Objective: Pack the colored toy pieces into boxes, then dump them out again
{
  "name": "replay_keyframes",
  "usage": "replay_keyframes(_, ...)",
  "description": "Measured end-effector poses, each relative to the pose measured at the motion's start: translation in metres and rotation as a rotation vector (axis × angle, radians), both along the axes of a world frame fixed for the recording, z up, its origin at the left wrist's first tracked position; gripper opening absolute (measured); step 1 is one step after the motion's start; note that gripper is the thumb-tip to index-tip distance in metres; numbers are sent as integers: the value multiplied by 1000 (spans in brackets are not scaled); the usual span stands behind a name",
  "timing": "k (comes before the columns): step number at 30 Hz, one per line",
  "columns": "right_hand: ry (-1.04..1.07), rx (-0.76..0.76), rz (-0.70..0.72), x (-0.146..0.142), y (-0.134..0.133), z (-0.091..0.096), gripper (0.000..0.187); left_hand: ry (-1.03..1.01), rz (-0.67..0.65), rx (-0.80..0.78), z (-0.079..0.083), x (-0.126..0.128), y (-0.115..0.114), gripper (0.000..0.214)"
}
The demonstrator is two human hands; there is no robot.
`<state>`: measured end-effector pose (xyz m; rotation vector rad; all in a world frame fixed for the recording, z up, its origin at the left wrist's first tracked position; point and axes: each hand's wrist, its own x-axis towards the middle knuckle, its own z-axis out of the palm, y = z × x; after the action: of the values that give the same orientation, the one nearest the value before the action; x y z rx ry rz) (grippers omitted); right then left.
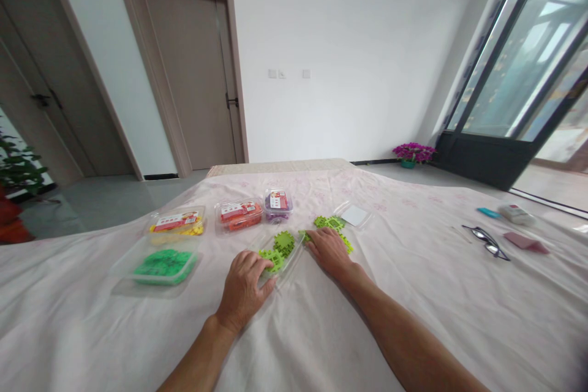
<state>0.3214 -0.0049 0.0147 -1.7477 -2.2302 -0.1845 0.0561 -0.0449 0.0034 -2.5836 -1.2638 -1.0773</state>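
My left hand (242, 286) rests on the near end of a clear plastic tray (291, 260), fingers curled over its edge and touching lime-green interlocking pieces (279, 246) inside it. My right hand (331, 251) lies flat on the cloth just right of the tray, fingers stretched out over a loose pile of the same lime-green pieces (331, 223). A clear lid (354, 215) lies just beyond that pile.
Left of the tray sit an open box of dark green pieces (164, 264), a yellow box (178, 225), a red box (239, 214) and a purple tub (278, 204). Glasses (487, 241), a red case (525, 241) and small items lie at right on the pink-white cloth (321, 331).
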Motion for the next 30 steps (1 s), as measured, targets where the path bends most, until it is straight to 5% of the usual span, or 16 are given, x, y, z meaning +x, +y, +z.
replay_keyframes(10,111,83,-231,9,7,-8,50,-20,-6,-18,-4,0,1,10)
replay_keyframes(30,-6,61,-185,5,8,-6,41,-52,-24,-20,-3,1,0,11)
